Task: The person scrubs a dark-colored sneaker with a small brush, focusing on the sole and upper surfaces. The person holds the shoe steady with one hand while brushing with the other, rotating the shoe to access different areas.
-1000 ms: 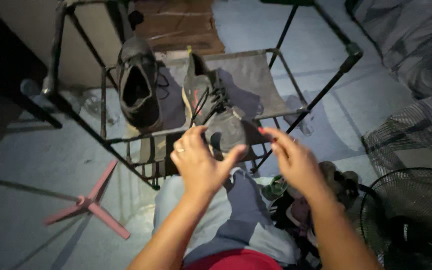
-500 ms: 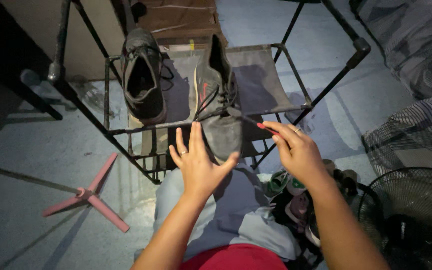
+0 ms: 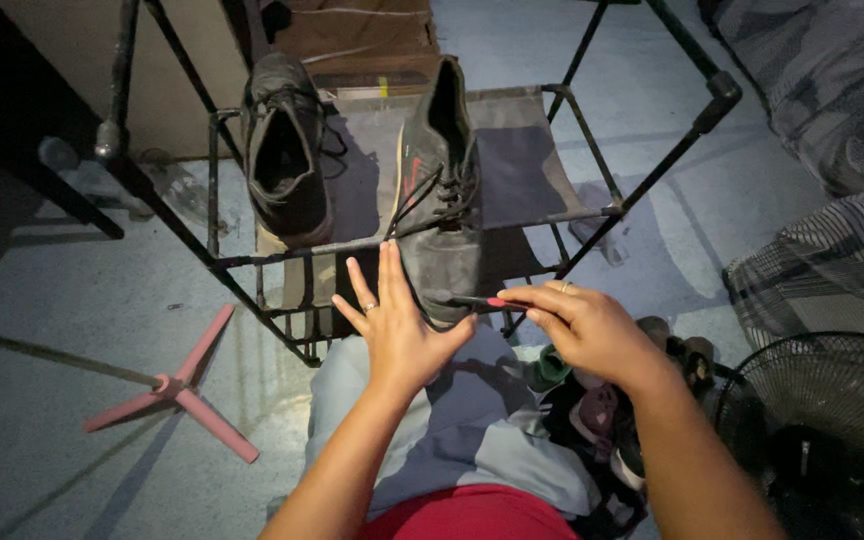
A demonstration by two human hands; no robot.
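A flattened brown cardboard box (image 3: 357,40) is seen on the floor beyond the metal rack (image 3: 592,212), at the top of the view. No labels, signs or screens are seen

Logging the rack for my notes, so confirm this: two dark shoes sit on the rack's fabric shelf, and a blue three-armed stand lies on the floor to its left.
One thing is wrong: the stand is pink, not blue, as the head view shows. The rest holds: two dark shoes sit on the rack's fabric shelf, and the three-armed stand lies on the floor to its left.
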